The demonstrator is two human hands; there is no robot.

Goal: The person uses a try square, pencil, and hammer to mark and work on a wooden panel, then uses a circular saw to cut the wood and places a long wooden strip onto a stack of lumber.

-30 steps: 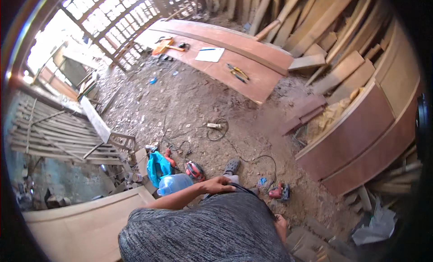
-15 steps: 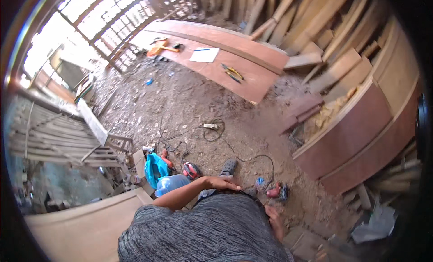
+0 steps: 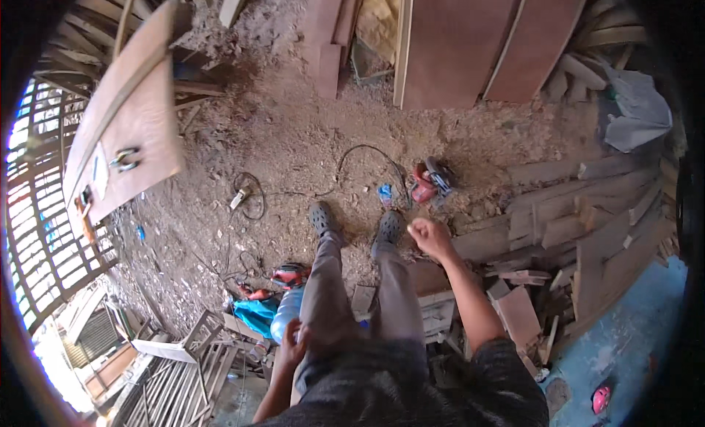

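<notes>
In the head view, we see the left hand [image 3: 292, 344] in the lower middle of the frame, beside the trouser leg [image 3: 322, 298]. Its fingers are loosely bent and released. The blue plastic jug [image 3: 287, 308] lies just above these fingertips; whether they touch it, we cannot tell. Above the jug we find a red-and-black power tool [image 3: 291, 275], and at its left a turquoise bag [image 3: 255, 317].

The right hand [image 3: 432, 240] is right of the frame's centre, with fingers curled inward; we cannot tell if they grasp something. Near and above these fingers, another red power tool [image 3: 424, 186] lies on the ground [image 3: 294, 148], apart from them.
</notes>
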